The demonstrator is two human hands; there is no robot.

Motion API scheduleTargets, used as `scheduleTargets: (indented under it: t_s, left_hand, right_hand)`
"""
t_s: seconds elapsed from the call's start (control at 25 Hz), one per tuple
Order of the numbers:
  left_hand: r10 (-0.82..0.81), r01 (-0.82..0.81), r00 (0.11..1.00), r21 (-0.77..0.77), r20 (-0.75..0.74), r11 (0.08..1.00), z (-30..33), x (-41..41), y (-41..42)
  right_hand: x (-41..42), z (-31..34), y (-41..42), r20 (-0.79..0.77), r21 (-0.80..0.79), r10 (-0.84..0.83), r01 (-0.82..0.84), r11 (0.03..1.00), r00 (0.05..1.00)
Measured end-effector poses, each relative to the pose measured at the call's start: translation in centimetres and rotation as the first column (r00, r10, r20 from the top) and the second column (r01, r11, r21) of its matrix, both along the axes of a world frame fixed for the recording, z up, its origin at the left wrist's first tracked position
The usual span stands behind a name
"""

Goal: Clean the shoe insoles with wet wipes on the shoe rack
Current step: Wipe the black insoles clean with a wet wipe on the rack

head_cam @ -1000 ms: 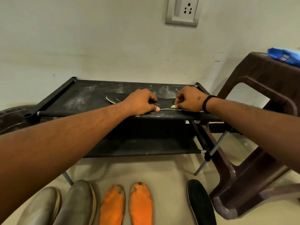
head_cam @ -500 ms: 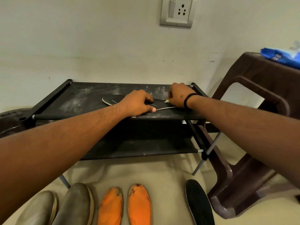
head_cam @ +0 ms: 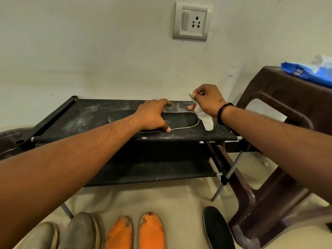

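The left hand (head_cam: 152, 116) presses a black insole (head_cam: 181, 121) flat on the shoe rack (head_cam: 86, 114) — fingers spread over its middle. Just right of it, the right hand (head_cam: 208, 99) pinches a hanging white wipe (head_cam: 206, 121) — its lower end touching the rack beside the insole's end.

Off-white wall (head_cam: 89, 51), switch socket (head_cam: 191, 20); brown plastic stool (head_cam: 280, 97) right.

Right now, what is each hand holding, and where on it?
The right hand pinches the wet wipe by its upper end; the rest hangs free. The left hand presses the black insole near its middle, gripping nothing.
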State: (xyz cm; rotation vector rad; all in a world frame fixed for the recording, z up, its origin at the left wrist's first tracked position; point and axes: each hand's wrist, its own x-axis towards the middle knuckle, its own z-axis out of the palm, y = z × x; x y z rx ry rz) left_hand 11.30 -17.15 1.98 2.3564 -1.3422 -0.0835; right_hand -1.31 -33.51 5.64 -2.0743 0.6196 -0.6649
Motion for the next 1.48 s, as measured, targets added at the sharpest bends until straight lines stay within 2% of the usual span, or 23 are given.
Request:
scheduleTargets:
  t_s: [0.08, 0.24, 0.36, 0.44, 0.52, 0.6, 0.72, 0.8, 0.84, 0.92, 1.0, 1.04, 1.12, 1.16, 1.24, 1.28, 1.36, 1.48]
  left_hand:
    - [0.037, -0.036, 0.996, -0.017, 0.078, 0.999, 0.4, 0.0, -0.5]
    - [0.084, -0.066, 0.987, -0.128, 0.140, 0.990, 2.2, -0.4, -1.3]
    - [0.139, -0.107, 0.987, -0.322, 0.079, 0.941, 4.8, -0.3, -1.1]
    - [0.185, -0.160, 0.983, -0.466, 0.007, 0.870, 6.6, 0.0, -0.4]
    - [0.237, -0.243, 0.968, -0.584, -0.088, 0.775, 7.9, 0.4, 0.4]
    - [0.269, -0.298, 0.952, -0.635, -0.144, 0.713, 8.6, 1.0, 1.4]
    - [0.306, -0.318, 0.941, -0.675, -0.142, 0.666, 9.3, 1.7, 2.9]
    - [0.335, -0.341, 0.929, -0.723, -0.159, 0.601, 9.7, 2.1, 3.7]
    - [0.325, -0.367, 0.922, -0.742, -0.211, 0.561, 9.8, 2.1, 3.9]
    - [0.243, -0.473, 0.881, -0.726, -0.407, 0.499, 9.6, 1.7, 3.9]
    - [0.092, -0.612, 0.755, -0.647, -0.649, 0.455, 8.6, 1.0, 3.6]
    - [0.004, -0.672, 0.660, -0.588, -0.751, 0.450, 8.0, 0.4, 3.4]
    - [-0.110, -0.740, 0.462, -0.451, -0.880, 0.498, 6.4, -1.1, 3.0]
    - [-0.127, -0.742, 0.385, -0.388, -0.914, 0.547, 5.6, -1.7, 3.0]
    - [-0.129, -0.689, 0.289, -0.299, -0.949, 0.661, 4.5, -2.3, 3.4]
    - [-0.115, -0.644, 0.271, -0.269, -0.956, 0.716, 4.2, -2.2, 3.8]
    - [-0.046, -0.578, 0.312, -0.228, -0.949, 0.784, 3.5, -1.3, 4.6]
    - [0.064, -0.581, 0.411, -0.208, -0.909, 0.787, 2.6, -0.1, 5.5]
  right_hand:
    - [-0.1, 0.6, 0.3, 0.048, 0.097, -0.039, 0.034, 0.995, 0.998]
    - [0.0, 2.2, 1.4, 0.098, 0.102, -0.101, 0.091, 0.991, 0.990]
    - [0.2, 3.1, 2.3, 0.190, 0.129, -0.129, 0.105, 0.986, 0.973]
    - [0.1, 3.6, 3.1, 0.234, 0.136, -0.116, 0.085, 0.987, 0.965]
    - [-0.1, 3.6, 3.5, 0.229, 0.071, -0.085, 0.071, 0.995, 0.970]
    - [-0.3, 3.3, 3.5, 0.169, -0.065, -0.048, 0.060, 0.996, 0.984]
    - [-0.5, 2.8, 4.0, 0.091, -0.211, -0.013, 0.032, 0.977, 0.996]
    - [-0.4, 2.8, 4.8, 0.077, -0.278, 0.008, 0.014, 0.961, 0.997]
    - [-0.2, 2.8, 5.3, 0.080, -0.307, 0.017, 0.008, 0.952, 0.997]
    - [0.0, 2.9, 6.1, 0.086, -0.365, 0.041, -0.007, 0.931, 0.995]
    - [-0.2, 2.7, 6.7, 0.059, -0.442, 0.084, -0.049, 0.896, 0.995]
    - [-0.5, 2.5, 6.9, 0.020, -0.509, 0.097, -0.073, 0.858, 0.995]
    - [-0.8, 1.6, 7.0, -0.081, -0.688, 0.051, -0.092, 0.720, 0.995]
    - [-0.8, 1.2, 6.8, -0.128, -0.753, 0.004, -0.100, 0.651, 0.992]
    - [-0.9, 0.5, 6.0, -0.236, -0.812, -0.086, -0.148, 0.565, 0.968]
    - [-1.1, 0.2, 5.3, -0.292, -0.820, -0.118, -0.185, 0.542, 0.949]
    - [-1.6, -0.3, 3.9, -0.396, -0.793, -0.144, -0.258, 0.552, 0.907]
    - [-2.5, -0.5, 1.8, -0.514, -0.717, -0.137, -0.336, 0.611, 0.847]
